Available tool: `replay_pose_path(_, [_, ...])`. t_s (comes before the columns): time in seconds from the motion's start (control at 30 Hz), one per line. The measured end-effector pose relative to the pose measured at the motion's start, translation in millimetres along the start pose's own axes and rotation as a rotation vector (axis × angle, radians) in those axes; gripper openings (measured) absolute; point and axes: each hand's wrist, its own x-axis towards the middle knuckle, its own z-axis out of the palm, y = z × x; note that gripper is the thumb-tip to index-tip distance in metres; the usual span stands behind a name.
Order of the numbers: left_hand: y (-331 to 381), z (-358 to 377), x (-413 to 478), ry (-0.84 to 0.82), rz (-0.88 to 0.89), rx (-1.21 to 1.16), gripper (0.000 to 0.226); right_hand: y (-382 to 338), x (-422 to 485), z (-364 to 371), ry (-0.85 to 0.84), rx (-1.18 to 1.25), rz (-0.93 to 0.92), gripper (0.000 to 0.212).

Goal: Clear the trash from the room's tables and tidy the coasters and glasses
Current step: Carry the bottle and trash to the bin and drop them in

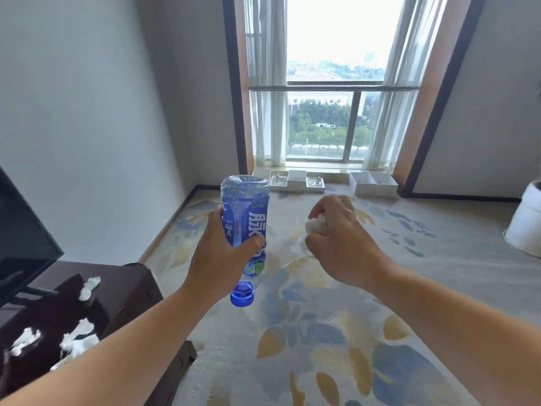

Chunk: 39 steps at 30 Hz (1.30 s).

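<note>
Left: white crumpled paper scraps on dark wooden table, black flat screen behind | Centre: left hand holding blue plastic bottle cap-down, right hand round white tissue wad, above patterned carpet | Rear: white cardboard boxes below tall window | Right: white round bin

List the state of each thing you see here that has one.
Blue plastic drink bottle: capped, upside down, gripped by left hand.
White crumpled tissue: balled inside right hand.
White paper scraps: lying on dark wooden table.
Sheer white curtains: drawn apart.
Black television screen: off.
</note>
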Motion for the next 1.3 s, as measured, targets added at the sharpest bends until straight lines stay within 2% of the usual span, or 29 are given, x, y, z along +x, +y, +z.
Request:
replay_pose_path(0.33, [-4.4,67.5,117.2,0.117,-0.075,0.061,0.045,69.7,148.6,-6.0,-0.154,0.041,-0.072,0.026])
replay_pose_path(0.5, [-25.2,80.2,169.8,0.137,-0.080,0.069,0.044,90.0,210.3,14.9,-0.189,0.091,-0.030,0.026])
replay_pose_path(0.9, [-87.4,46.5,317.1,0.189,-0.091,0.019,0.039,73.8,382.8,96.4,-0.176,-0.010,-0.204,0.024])
replay_pose_path(1.07, [-109.7,32.1,364.9,0.243,-0.122,0.042,0.047,75.4,443.8,134.5,-0.292,0.030,-0.206,0.038])
replay_pose_path(1.3, [-144.6,21.9,433.6,0.413,-0.203,0.079,0.042,82.5,538.9,192.3,-0.408,0.111,-0.299,0.039])
